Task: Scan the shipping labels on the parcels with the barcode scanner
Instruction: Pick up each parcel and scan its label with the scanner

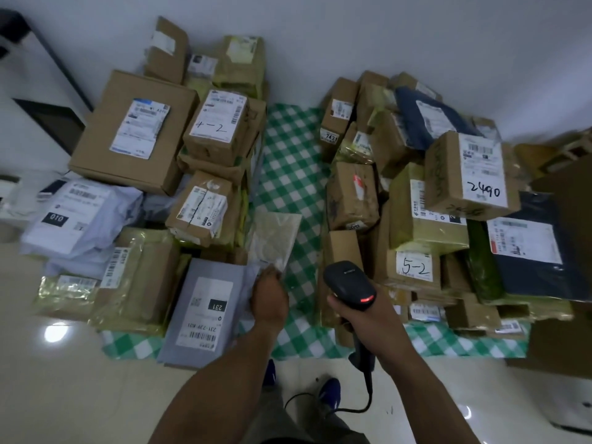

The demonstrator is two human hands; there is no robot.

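From the head camera, two piles of parcels lie on a green-and-white checked cloth spread over a glossy floor, with a strip of cloth between them.

The left hand reaches to the near edge of the left pile, and its fingers curl round the lower corner of a pale bubble mailer. The mailer stands tilted against the pile, and no label shows on the face towards the camera. Just left of that hand lies a grey poly mailer, label up, marked "231".

The right hand wraps its fingers round the handle of the black barcode scanner. The scanner's head points away from the person at the near side of the right pile, and a red light glows on its back. Its cable trails down to the floor beside blue shoes.

In the right pile, a box marked "5-2" sits just beyond the scanner, and a box marked "2490" rests on top.
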